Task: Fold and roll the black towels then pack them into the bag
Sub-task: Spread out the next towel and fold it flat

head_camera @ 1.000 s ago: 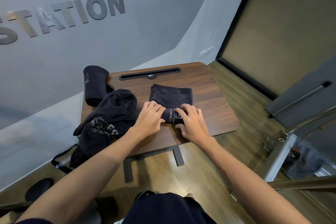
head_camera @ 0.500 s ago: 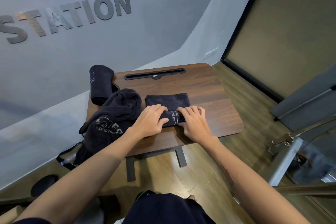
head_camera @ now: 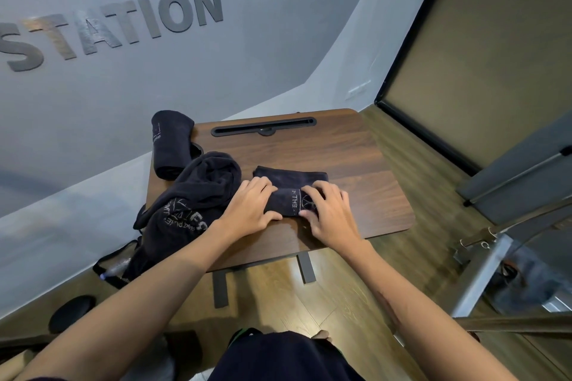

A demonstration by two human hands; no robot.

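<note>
We have both hands on the towel we are rolling point(head_camera: 289, 199): our left hand point(head_camera: 249, 212) curls over its left end, thumb tucked at the near side, and our right hand point(head_camera: 329, 215) spreads curled fingers over its right end, holding the roll tight. The rolled part lies near the front of the small wooden table point(head_camera: 356, 170), with a short flat flap left beyond our fingertips. We judge the step in hand to be the rolling of this towel, nearly done. Next we need even pressure from both hands to carry the roll over that last flap without it loosening. 1 finished roll point(head_camera: 170, 145) stands at the table's far left corner; a loose heap of black towels point(head_camera: 192, 204) lies just left of our left hand. Whether the bag is among that heap we cannot tell.
</note>
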